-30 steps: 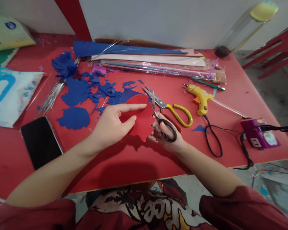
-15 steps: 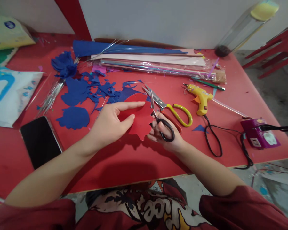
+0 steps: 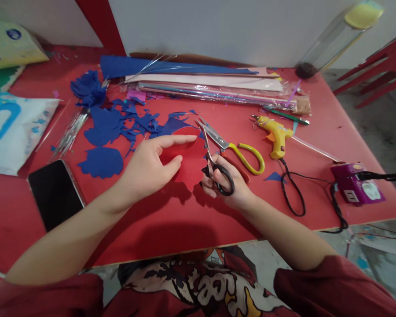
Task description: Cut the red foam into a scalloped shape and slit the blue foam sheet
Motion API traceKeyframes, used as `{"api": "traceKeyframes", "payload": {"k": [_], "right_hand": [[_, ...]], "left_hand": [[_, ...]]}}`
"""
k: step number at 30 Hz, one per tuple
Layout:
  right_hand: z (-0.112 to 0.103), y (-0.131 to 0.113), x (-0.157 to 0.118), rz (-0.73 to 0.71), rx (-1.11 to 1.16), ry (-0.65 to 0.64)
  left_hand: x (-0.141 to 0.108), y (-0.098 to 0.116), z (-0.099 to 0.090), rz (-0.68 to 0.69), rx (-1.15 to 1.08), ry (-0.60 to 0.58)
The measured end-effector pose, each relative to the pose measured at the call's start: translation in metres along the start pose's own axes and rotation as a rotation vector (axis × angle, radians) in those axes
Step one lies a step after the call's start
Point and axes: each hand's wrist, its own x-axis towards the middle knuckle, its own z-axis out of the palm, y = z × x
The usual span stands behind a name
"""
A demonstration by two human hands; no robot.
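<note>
My left hand (image 3: 158,165) holds a piece of red paper (image 3: 192,165) above the table, with thumb and index finger on its upper face and the other fingers hidden beneath. The paper's right and lower edges are cut wavy. In my right hand (image 3: 229,180) is a pair of black-handled scissors (image 3: 225,179), fingers through the loops. Their blades point up and away along the paper's right edge. Just behind them lie larger scissors with yellow handles (image 3: 251,158), partly over a red tool handle (image 3: 239,167). Blue cut pieces (image 3: 102,162) lie left of my left hand.
A yellow glue gun (image 3: 277,134) and a purple power socket (image 3: 358,184) with cables sit at the right. A phone (image 3: 56,193) and wipes pack (image 3: 23,132) lie left. Behind are blue flowers on wire stems (image 3: 88,89), blue scraps, wrapped sticks (image 3: 211,93) and a green cutter (image 3: 287,115).
The red paper and the black scissors have shifted slightly left. My left hand has drawn back a little with the paper, and the scissor blades have moved along its right edge.
</note>
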Motion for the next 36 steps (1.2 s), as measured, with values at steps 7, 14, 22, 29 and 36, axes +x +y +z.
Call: {"api": "traceKeyframes", "payload": {"k": [7, 14, 22, 29, 36], "right_hand": [[-0.002, 0.0, 0.001, 0.021, -0.087, -0.02], [-0.004, 0.001, 0.001, -0.018, -0.108, -0.089], [-0.002, 0.0, 0.0, 0.032, -0.047, -0.159], [-0.002, -0.002, 0.0, 0.079, -0.049, -0.235], [-0.001, 0.001, 0.0, 0.044, -0.025, -0.267]], "left_hand": [[0.001, 0.0, -0.002, -0.005, 0.005, -0.02], [0.005, -0.002, -0.005, 0.023, 0.04, -0.027], [0.008, -0.004, -0.02, 0.018, -0.006, -0.09], [0.01, -0.004, -0.031, 0.018, 0.1, -0.232], [0.01, 0.0, -0.038, 0.015, 0.145, -0.28]]}}
